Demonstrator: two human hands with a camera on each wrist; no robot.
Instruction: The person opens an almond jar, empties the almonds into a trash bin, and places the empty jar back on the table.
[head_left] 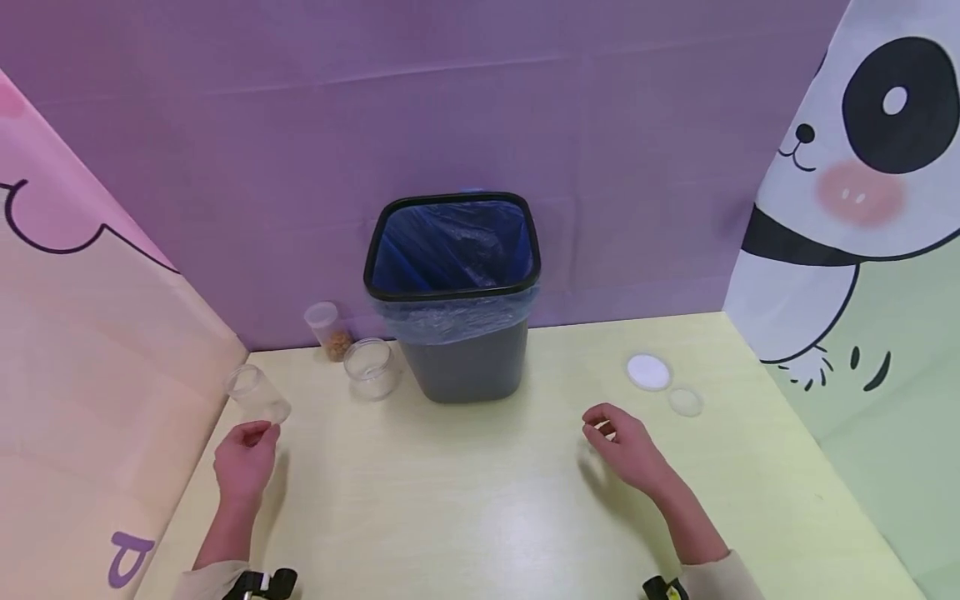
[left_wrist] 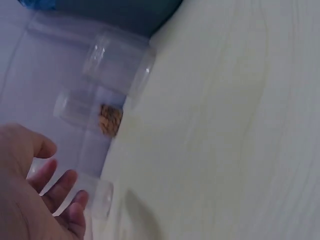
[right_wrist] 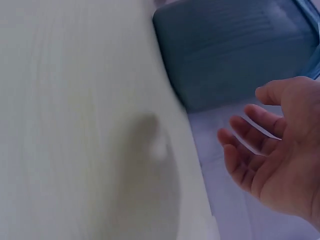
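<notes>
My left hand (head_left: 255, 432) (left_wrist: 60, 172) hovers at the table's left edge with its fingers spread and relaxed. Its fingertips are right beside a small empty clear jar (head_left: 258, 393) (left_wrist: 97, 195) that looks tilted; I cannot tell whether they touch it. My right hand (head_left: 600, 425) (right_wrist: 245, 120) rests right of centre. It pinches a thin clear lid (right_wrist: 262, 132) between thumb and curled fingers. Between the two hands, farther back, stands a grey bin (head_left: 465, 358) (right_wrist: 225, 50) lined with a blue bag.
Left of the bin stand an empty clear jar (head_left: 370, 367) (left_wrist: 117, 62) and, behind it, a jar (head_left: 330, 329) (left_wrist: 100, 117) holding brown bits. A white lid (head_left: 648, 371) and a clear lid (head_left: 685, 402) lie at the back right. Printed backdrops wall in the pale yellow table (head_left: 465, 517).
</notes>
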